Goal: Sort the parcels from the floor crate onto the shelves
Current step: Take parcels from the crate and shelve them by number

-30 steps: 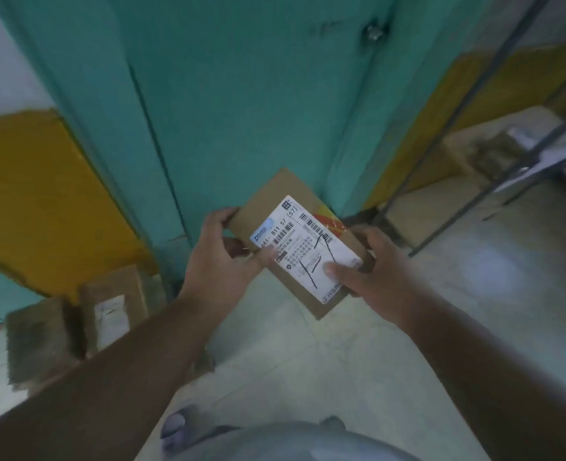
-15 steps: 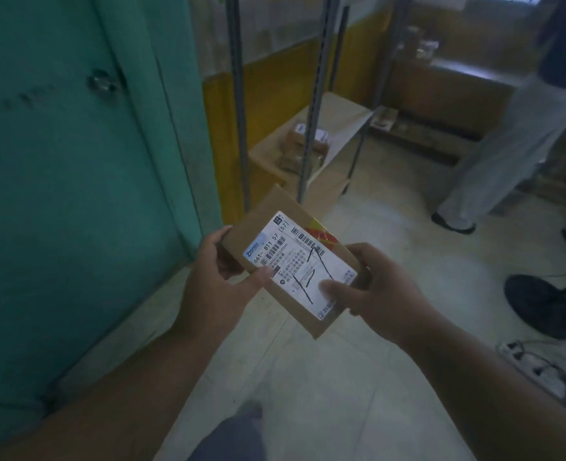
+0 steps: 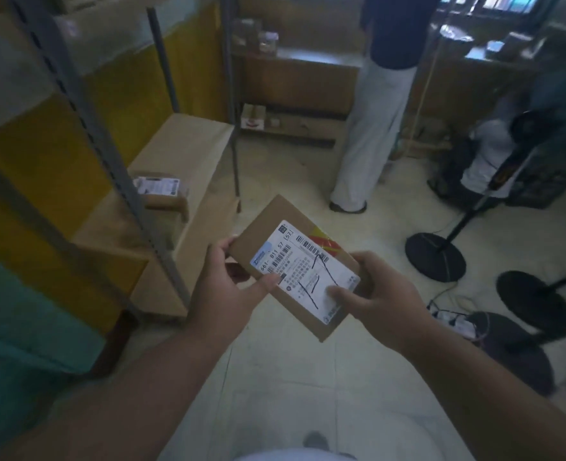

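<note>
- We hold the parcel (image 3: 294, 266) in both hands: left hand (image 3: 223, 291) on its near-left edge, right hand (image 3: 379, 294) on the right.
- Long axis runs 10-to-4 o'clock.
- Shelf (image 3: 181, 154) lies at 10 o'clock, so the left hand is nearer.

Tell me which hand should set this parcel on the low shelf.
Left, probably. The low shelf lies to the person's left, on the side of the left hand. The right hand would have to reach across with the parcel, which both hands grip.

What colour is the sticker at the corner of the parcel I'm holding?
Red with yellow stripes, on the brown parcel, partly under the white label; seen in the head view.
</note>
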`<move>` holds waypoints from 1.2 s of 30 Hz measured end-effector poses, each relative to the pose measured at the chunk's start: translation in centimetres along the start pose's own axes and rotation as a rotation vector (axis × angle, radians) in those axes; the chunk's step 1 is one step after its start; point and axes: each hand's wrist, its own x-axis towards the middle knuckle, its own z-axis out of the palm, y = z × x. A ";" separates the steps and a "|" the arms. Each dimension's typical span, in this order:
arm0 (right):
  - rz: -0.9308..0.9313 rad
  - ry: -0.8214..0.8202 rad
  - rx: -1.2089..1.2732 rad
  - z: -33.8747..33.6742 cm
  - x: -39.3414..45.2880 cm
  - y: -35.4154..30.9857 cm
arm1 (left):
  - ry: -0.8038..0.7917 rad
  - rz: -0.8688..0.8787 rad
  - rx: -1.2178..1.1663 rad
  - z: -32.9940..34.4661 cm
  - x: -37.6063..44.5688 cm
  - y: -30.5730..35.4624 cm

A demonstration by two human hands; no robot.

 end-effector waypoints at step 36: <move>-0.363 -0.784 -0.270 12.8 68.8 -11.8 | 0.861 -0.452 0.115 -2.1 49.8 -3.8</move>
